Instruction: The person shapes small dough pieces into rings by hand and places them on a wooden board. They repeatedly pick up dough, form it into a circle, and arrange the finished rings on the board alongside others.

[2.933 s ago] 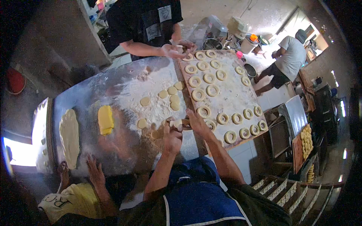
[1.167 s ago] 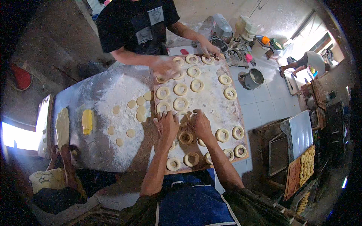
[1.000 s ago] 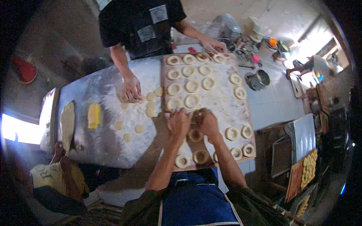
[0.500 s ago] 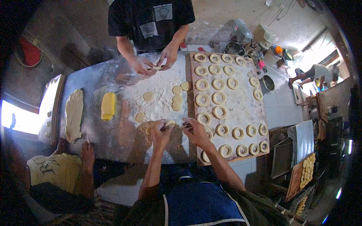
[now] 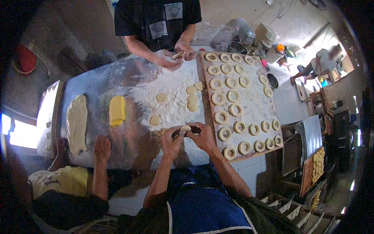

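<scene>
Low over the table's near edge, my left hand (image 5: 171, 142) and my right hand (image 5: 202, 139) meet around a small pale piece of dough (image 5: 186, 128). Fingers of both hands are closed on it from either side, covering much of it. Just beyond lies a patch of white flour (image 5: 171, 87) with several flat dough rounds, one dough round (image 5: 155, 119) being close to my left hand. To the right of my right hand is a wooden board (image 5: 257, 99) carrying rows of dough rings (image 5: 235, 109).
Across the table, a co-worker's hands (image 5: 177, 58) hold a piece of dough. Another person's hand (image 5: 102, 147) rests at the near left edge, by a long dough slab (image 5: 77, 123) and a yellow block (image 5: 117, 111). A rack with a tray of shaped dough (image 5: 318, 165) stands at right.
My right hand has come in to the dough, joining my left. The co-worker opposite has shifted their hands slightly, and the person at left has moved a hand further onto the table.
</scene>
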Tool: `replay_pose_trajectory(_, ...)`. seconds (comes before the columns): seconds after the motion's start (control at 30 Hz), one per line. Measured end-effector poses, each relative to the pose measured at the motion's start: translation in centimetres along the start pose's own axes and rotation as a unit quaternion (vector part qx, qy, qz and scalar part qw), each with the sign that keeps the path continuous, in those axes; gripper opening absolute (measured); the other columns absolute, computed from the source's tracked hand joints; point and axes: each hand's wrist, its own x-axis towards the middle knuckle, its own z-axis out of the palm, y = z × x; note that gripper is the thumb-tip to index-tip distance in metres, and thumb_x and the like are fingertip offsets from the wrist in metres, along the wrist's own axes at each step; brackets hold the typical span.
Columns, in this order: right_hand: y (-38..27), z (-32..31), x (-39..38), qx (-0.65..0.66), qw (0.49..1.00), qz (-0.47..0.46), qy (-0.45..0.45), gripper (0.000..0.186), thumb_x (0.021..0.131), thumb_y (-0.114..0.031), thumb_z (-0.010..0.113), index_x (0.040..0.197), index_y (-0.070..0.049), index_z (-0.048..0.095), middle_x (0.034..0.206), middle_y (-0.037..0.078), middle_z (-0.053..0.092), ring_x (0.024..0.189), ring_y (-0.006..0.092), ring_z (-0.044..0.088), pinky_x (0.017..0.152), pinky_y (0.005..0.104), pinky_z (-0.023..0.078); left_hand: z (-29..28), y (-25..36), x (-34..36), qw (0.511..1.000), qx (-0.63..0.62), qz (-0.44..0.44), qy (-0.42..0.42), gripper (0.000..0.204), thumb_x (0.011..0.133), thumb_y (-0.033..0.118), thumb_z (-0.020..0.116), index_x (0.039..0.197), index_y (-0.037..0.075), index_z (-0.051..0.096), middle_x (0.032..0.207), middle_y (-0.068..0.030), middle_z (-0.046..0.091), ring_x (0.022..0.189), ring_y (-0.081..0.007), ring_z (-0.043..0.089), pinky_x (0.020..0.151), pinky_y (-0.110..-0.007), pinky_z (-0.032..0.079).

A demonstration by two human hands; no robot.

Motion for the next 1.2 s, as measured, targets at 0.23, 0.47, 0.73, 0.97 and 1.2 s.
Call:
replay_pose_trajectory(0.23,-1.3,-1.7,-0.7,-0.004,0.997,-0.01,-0.078,0.051,0.078,-0.002,0.07,0.125,-0.003,0.05,0.084,0.005,0.064,0.078,0.0147,0.062,0.073,0.0291,0.052,1.1,-0.2,0.7,0.966,-0.247,-0.065,-0.046,0.024,0.089,0.016,0.066,0.108,0.003,0.061,0.098,-0.0099,0.065,0.089,-0.0192,0.063,0.079,-0.032,0.051)
replay_pose_trajectory(0.47,1.1,-4.1,1.1,0.2,0.965,0.166,0.039,0.026,0.093,-0.029,0.049,0.096,-0.004,0.055,0.084,0.006,0.058,0.073,0.0156,0.058,0.063,0.0294,0.048,4.1,1.1,0.2,0.864,-0.467,-0.083,-0.169,0.039,0.085,0.012,0.061,0.12,0.007,0.045,0.103,-0.0075,0.059,0.094,-0.0183,0.058,0.084,-0.033,0.049)
replay_pose_trajectory(0.73,0.0,-8.7,-0.5,0.083,0.99,0.102,0.056,0.049,0.094,-0.047,0.044,0.077,-0.002,0.057,0.072,0.005,0.053,0.063,0.0129,0.047,0.055,0.0314,0.039,11.5,1.9,2.3,0.98,-0.194,0.048,-0.018,0.024,0.098,0.031,0.043,0.1,0.007,0.045,0.089,-0.008,0.053,0.078,-0.0196,0.059,0.07,-0.032,0.05)
replay_pose_trajectory(0.97,2.2,-12.4,-0.5,0.062,0.986,0.047,0.149,0.068,0.098,-0.051,0.033,0.069,0.008,0.053,0.055,0.02,0.05,0.055,0.0258,0.053,0.058,0.0443,0.042,17.4,7.2,2.4,0.883,-0.441,-0.159,-0.009,0.036,0.099,0.034,0.042,0.104,0.001,0.056,0.091,-0.0067,0.062,0.074,-0.0202,0.061,0.064,-0.037,0.05)
replay_pose_trajectory(1.2,4.7,-18.3,-1.6,0.032,0.984,-0.005,0.175,0.068,0.097,-0.048,0.035,0.067,0.008,0.058,0.054,0.023,0.054,0.052,0.0304,0.054,0.056,0.0459,0.042,23.5,8.3,2.2,0.834,-0.483,-0.265,0.028,0.031,0.098,0.031,0.043,0.091,0.004,0.056,0.08,-0.006,0.06,0.072,-0.0176,0.061,0.064,-0.035,0.051)
